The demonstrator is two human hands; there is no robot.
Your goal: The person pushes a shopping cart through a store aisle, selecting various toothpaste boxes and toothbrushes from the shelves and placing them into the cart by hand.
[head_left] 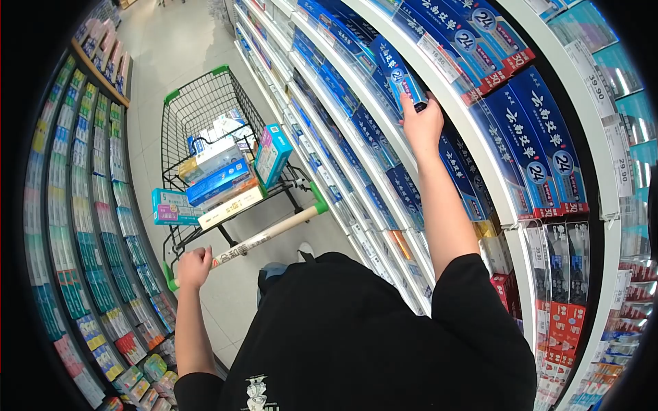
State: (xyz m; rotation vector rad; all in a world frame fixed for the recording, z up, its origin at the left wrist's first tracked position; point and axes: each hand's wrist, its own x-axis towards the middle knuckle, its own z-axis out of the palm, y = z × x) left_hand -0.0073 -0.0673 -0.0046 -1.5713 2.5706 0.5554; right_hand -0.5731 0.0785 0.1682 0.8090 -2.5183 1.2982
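My left hand (195,267) is closed round the left end of the pale handle (257,241) of a shopping cart. The cart's wire basket (179,130) carries several boxes, among them a blue box (218,183) and a teal box (273,153). Up at the right-hand shelf, my right hand (422,125) grips the lower end of a blue toothpaste box (397,74) marked 24. The box is tilted in front of a shelf row of similar blue boxes.
Shelves of blue toothpaste boxes (531,147) with price tags (439,58) rise close on my right. Another shelf (72,226) of small hanging packs lines the left. The tiled aisle floor (154,48) runs ahead beyond the cart.
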